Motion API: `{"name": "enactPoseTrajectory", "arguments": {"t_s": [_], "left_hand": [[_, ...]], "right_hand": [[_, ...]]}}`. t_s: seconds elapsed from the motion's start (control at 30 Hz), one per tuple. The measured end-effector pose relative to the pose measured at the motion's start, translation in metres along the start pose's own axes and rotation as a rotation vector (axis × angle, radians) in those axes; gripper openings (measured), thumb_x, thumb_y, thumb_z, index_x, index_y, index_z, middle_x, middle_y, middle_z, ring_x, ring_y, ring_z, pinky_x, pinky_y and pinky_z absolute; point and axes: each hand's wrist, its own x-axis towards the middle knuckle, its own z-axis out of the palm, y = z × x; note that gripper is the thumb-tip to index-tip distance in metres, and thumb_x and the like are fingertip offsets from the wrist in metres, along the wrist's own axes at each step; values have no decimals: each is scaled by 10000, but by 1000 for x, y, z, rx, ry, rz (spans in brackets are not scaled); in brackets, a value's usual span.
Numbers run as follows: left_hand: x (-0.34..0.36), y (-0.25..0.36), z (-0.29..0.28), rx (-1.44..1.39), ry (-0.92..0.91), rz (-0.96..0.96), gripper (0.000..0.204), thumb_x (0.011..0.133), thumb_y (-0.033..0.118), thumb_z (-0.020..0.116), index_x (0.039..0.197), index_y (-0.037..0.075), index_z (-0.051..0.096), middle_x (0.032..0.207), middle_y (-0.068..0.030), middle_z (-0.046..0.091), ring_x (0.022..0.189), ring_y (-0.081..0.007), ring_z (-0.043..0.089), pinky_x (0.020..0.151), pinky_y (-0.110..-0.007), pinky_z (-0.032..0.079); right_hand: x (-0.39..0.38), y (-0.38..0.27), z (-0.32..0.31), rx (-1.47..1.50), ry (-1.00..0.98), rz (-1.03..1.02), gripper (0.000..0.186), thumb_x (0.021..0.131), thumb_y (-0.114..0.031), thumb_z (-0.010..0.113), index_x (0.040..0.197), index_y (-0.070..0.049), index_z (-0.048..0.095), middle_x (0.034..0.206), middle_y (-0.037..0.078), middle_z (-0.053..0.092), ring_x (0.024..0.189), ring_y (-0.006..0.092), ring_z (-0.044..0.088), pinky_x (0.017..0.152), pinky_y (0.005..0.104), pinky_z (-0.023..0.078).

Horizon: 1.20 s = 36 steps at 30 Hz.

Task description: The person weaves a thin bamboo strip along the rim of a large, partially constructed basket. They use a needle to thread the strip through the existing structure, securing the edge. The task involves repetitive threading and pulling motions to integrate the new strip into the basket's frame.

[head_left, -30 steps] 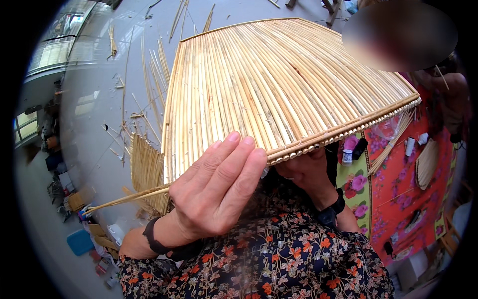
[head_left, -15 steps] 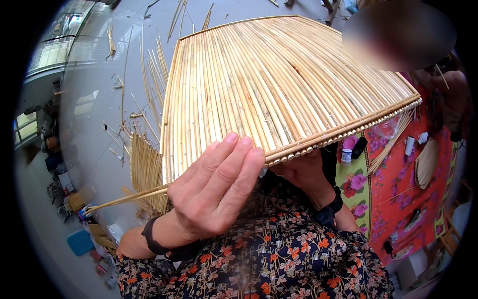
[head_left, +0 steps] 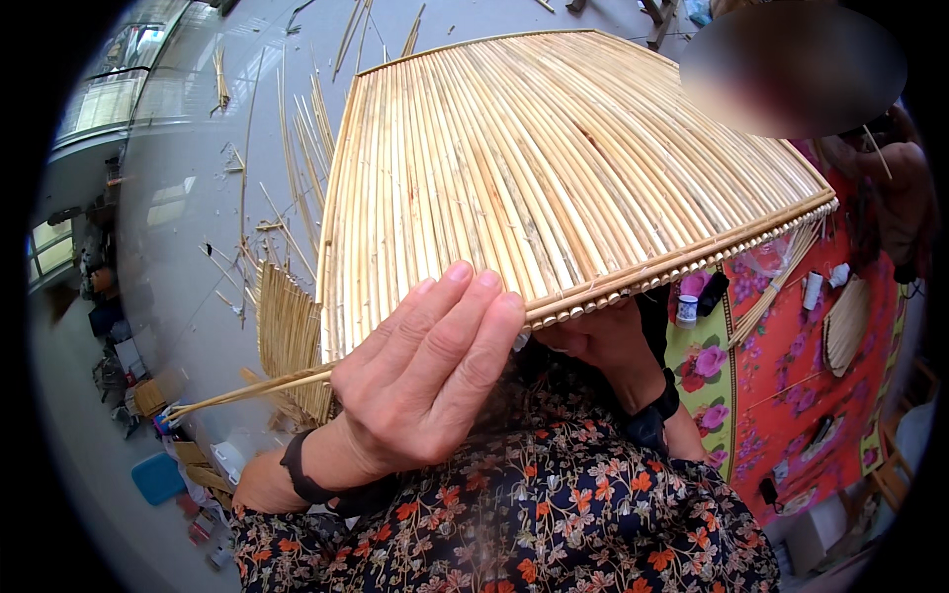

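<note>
A wide, fan-shaped panel of pale reeds (head_left: 534,168) fills the upper middle, with a rod bound along its near edge. My left hand (head_left: 425,376) grips that edge at its left end, fingers pressed together over the top. Two or three thin loose reeds (head_left: 242,393) stick out leftward from beside it. My right hand (head_left: 608,346) is curled beneath the edge, right of my left hand; its fingertips and whatever they hold are hidden. Another upright reed mat (head_left: 287,336) stands behind the panel's left side.
Scattered reed strips (head_left: 237,257) lie on the grey floor (head_left: 188,296). At right, a red floral cloth (head_left: 771,415) carries a small white jar (head_left: 687,311), reed bundles and an oval reed piece (head_left: 848,326). Another person (head_left: 885,198) is at upper right. Boxes and clutter (head_left: 148,395) line the left.
The panel and both my hands have shifted very slightly up and left in the picture. My left hand's grip looks the same.
</note>
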Motion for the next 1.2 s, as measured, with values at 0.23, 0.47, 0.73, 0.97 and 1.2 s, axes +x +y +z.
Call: {"name": "enactPoseTrajectory", "arguments": {"t_s": [0.23, 0.47, 0.73, 0.97, 1.2], "left_hand": [[-1, -1, 2, -12, 18, -2, 284, 887, 52, 763, 1159, -10, 815, 1097, -183, 807, 1065, -343, 805, 879, -424, 680], [1, 0, -1, -6, -10, 8, 288, 886, 52, 761, 1162, -9, 815, 1094, -171, 807, 1072, -341, 804, 882, -417, 678], [-2, -1, 2, 4, -8, 28, 304, 886, 71, 750, 1171, -15, 812, 1101, -175, 805, 1095, -341, 798, 894, -421, 675], [-4, 0, 6, 16, 18, 23, 303, 892, 70, 749, 1176, -17, 810, 1105, -177, 804, 1095, -343, 797, 891, -423, 675], [-2, 2, 5, 4, -16, 23, 300, 892, 70, 752, 1175, -15, 809, 1103, -175, 803, 1096, -346, 797, 890, -429, 676]], "right_hand": [[5, 6, -8, -139, 48, -35, 122, 959, -2, 786, 1043, -17, 699, 765, 44, 661, 625, 132, 598, 528, 297, 447], [6, 5, -1, -277, 145, -43, 139, 934, -22, 827, 1001, -11, 705, 789, 55, 700, 660, 125, 642, 540, 274, 488], [0, 0, 8, -200, 114, -35, 130, 968, -26, 803, 1066, 8, 723, 807, 54, 696, 643, 122, 614, 537, 272, 458], [-2, -3, -3, -288, -44, -100, 97, 1044, -60, 735, 1117, 3, 721, 855, 54, 700, 724, 135, 642, 632, 289, 508], [-3, 2, -12, -370, -94, -213, 112, 1073, -88, 711, 1148, -5, 721, 862, 54, 708, 767, 149, 678, 680, 307, 547]]}}
